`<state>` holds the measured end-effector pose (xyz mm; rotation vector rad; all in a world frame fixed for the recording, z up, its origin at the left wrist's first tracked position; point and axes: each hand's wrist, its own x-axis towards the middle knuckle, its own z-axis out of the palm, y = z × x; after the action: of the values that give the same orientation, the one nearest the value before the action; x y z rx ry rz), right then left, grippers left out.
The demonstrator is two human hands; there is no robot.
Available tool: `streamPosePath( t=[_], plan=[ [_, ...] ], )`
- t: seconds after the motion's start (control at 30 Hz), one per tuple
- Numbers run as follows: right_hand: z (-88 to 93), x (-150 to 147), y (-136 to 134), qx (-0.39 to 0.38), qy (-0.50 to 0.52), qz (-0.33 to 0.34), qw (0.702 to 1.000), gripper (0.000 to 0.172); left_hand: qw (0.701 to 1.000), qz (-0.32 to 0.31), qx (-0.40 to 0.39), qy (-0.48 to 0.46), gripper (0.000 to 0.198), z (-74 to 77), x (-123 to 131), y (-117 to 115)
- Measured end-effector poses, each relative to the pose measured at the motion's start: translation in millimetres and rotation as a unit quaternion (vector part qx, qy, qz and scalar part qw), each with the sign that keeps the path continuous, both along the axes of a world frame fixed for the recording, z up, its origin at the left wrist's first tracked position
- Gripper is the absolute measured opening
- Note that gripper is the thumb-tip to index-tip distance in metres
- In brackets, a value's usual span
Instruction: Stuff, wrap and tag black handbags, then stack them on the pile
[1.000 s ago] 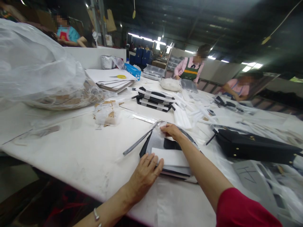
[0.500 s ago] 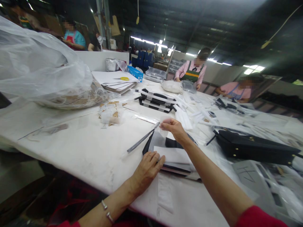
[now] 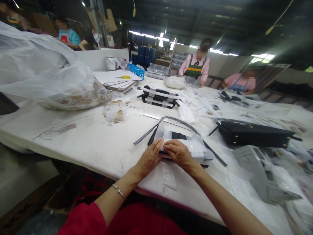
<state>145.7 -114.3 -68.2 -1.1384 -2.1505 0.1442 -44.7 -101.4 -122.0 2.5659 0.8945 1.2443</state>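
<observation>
The left hand and right hand are close together at the near edge of a partly wrapped bag, their fingertips nearly meeting. The bag lies flat on the white table, just beyond the hands, and extends to the right past the right hand.

The left hand touches the bag's near left part, its fingers together and only slightly bent. The thumb is not clearly seen, so a grip cannot be confirmed. The right hand rests over the near edge of a white sheet on the bag, its fingers curled and their tips drawn in. Whether anything thin is pinched there cannot be told.

A wrapped strap arches around the far side of the bag, one end out to the left, the other to the right. A bracelet is on the left wrist.

Farther off, beyond the bag, stands a stack of black-and-white wrapped items. To the right lie a black bag and, nearer, a marked grey piece. At far left, yellow scissors lie on stacked sheets. A co-worker in a green apron stands at the far side.
</observation>
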Motion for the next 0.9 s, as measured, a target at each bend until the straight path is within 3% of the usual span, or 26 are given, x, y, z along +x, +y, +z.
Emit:
streamPosePath(
  t=[0.13, 0.3, 0.47, 0.6, 0.73, 0.83, 0.9],
  plan=[
    [5.3, 2, -3, 0.055, -0.008, 0.008, 0.998, 0.019, 1.0, -0.003, 0.013, 0.012, 0.076, -0.4, 0, 3],
    [1.7, 2, -6, 0.105, -0.029, 0.055, 0.993, 0.02, 1.0, -0.007, 0.029, 0.003, 0.064, -7.8, 1, 4],
    [11.4, -1, -13, 0.077, -0.105, 0.076, 0.989, 0.02, 1.0, -0.017, 0.021, -0.007, 0.042, -2.2, 0, 5],
    [17.1, 15, -46, 0.064, -0.049, 0.064, 0.995, 0.025, 0.999, -0.034, 0.027, 0.014, 0.04, 4.1, -2, 5],
    [-2.1, 29, -96, -0.01, -0.04, -0.029, 0.999, 0.016, 0.997, -0.051, 0.033, 0.036, 0.044, 5.7, -5, 5],
    [-26.6, 22, -123, -0.052, -0.056, -0.081, 0.994, 0.038, 0.997, -0.051, 0.038, 0.039, 0.043, 5.7, -5, 4],
    [-39.3, 11, -130, -0.043, -0.041, -0.098, 0.993, 0.028, 0.997, -0.048, 0.048, 0.04, 0.042, 6.0, -5, 4]
  ],
)
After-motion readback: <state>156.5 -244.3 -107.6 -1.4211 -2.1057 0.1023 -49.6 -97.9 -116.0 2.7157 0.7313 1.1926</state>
